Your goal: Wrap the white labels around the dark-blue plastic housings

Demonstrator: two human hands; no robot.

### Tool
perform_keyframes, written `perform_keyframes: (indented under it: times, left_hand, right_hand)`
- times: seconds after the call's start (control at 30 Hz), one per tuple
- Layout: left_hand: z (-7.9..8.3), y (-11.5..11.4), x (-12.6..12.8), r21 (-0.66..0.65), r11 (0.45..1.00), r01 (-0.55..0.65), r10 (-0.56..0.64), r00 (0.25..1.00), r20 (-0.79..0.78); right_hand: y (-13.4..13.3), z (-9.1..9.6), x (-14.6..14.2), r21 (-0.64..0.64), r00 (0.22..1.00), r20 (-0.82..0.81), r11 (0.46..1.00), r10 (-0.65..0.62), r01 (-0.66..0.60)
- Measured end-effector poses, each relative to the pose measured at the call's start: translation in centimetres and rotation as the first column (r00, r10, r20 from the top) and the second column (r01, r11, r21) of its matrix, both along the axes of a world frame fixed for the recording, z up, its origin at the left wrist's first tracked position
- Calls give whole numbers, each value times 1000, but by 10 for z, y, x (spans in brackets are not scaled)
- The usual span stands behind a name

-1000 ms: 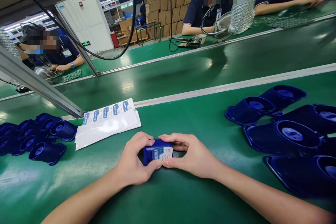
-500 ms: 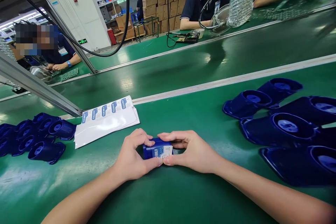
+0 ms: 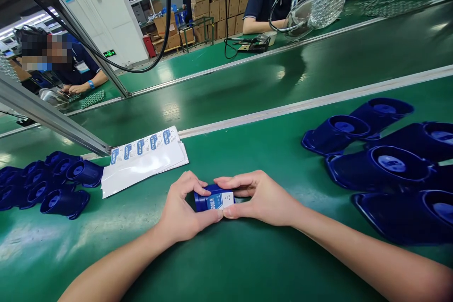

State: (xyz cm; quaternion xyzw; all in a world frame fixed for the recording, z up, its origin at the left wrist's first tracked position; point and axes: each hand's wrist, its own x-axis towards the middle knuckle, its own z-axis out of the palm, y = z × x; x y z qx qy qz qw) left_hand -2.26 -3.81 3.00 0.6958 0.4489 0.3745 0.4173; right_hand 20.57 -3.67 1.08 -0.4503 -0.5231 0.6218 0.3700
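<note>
Between my two hands is a blue plastic housing [image 3: 202, 202] on the green work surface, with a white and blue label [image 3: 221, 201] on the side facing me. My left hand [image 3: 184, 207] grips its left end, the fingers on top and the thumb along the label's lower edge. From the right, my right hand [image 3: 264, 200] holds the other end, its thumb pressed at the label's lower right corner. Both thumb tips nearly meet there. To the left lies a sheet of labels [image 3: 141, 163], a row of printed ones along its far edge.
Several blue housings [image 3: 392, 165] stand at the right, and more blue housings [image 3: 65, 200] crowd the left. A metal post [image 3: 71, 120] slants up behind the sheet. A black cable [image 3: 166, 19] hangs overhead. Across the conveyor [image 3: 212, 89], people [image 3: 262, 9] sit working.
The view has shifted slightly. My hands keep hold of the housing, and the right thumb has moved a little along the label's lower edge.
</note>
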Motion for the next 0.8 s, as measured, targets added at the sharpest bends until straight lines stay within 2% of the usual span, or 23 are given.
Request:
perform_keyframes:
  times: [0.23,0.47,0.7,0.8]
  left_hand:
    - [-6,-5,2,-94,995,-42,45,999,30]
    - [-4,-8,5,-65,997,-40,41,999,22]
    - [-2,-10,9,-1,1000,-27,27,999,-45]
    - [4,-10,14,19,998,-63,65,994,-85]
  right_hand:
    - [1,1,2,-36,1000,-21,999,13,-14]
    - [3,0,4,-59,998,-52,998,30,-33]
    - [7,-1,5,-144,996,-86,988,35,-47]
    - [9,-1,5,-193,992,-122,980,14,-38]
